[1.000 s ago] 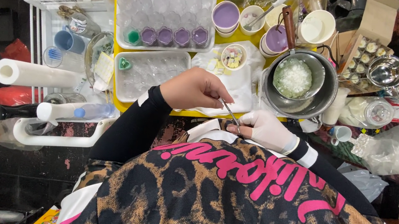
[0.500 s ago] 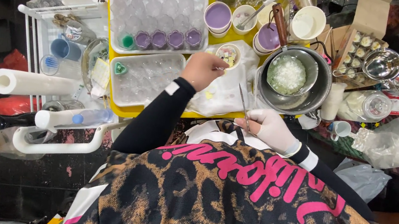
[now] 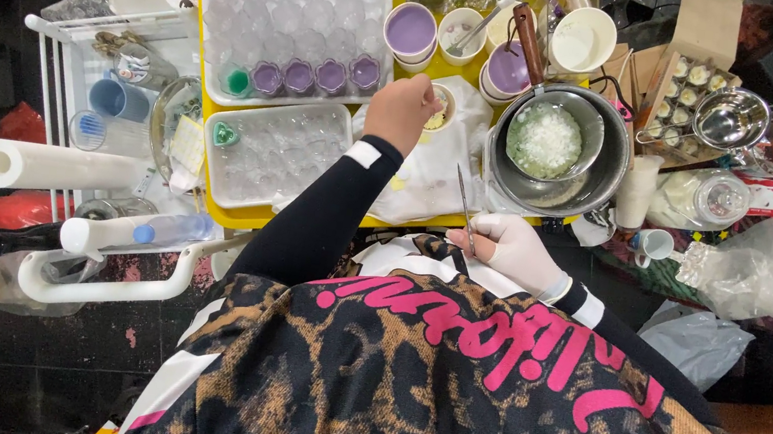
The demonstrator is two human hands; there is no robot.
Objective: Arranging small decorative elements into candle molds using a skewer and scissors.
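Note:
My bare left hand (image 3: pixel 402 110) reaches over the yellow tray (image 3: pixel 257 216), fingers curled down into a small white bowl of pastel pieces (image 3: pixel 443 106). Whether it pinches anything is hidden. My gloved right hand (image 3: pixel 513 250) stays close to my chest and grips thin metal tweezers (image 3: pixel 465 198), tips pointing away over a white cloth (image 3: pixel 431 178). Left of the cloth lies a clear mould tray (image 3: pixel 281 148) with a green heart (image 3: pixel 225 134) in it. Behind it is a larger clear mould (image 3: pixel 284 10) with a row of purple-filled cavities (image 3: pixel 315 78).
A steel pot (image 3: pixel 599 190) holding a pan of white flakes (image 3: pixel 544 140) stands right of the cloth. Cups of purple liquid (image 3: pixel 410 29) sit behind. A paper roll (image 3: pixel 54 168) and a bottle (image 3: pixel 131 233) lie on a white cart at left. A strainer (image 3: pixel 728 118) and a jar (image 3: pixel 707 200) stand at right.
My left hand has let go of the tweezers' tip and moved away from me to the small bowl. My right hand kept the tweezers, which now point away.

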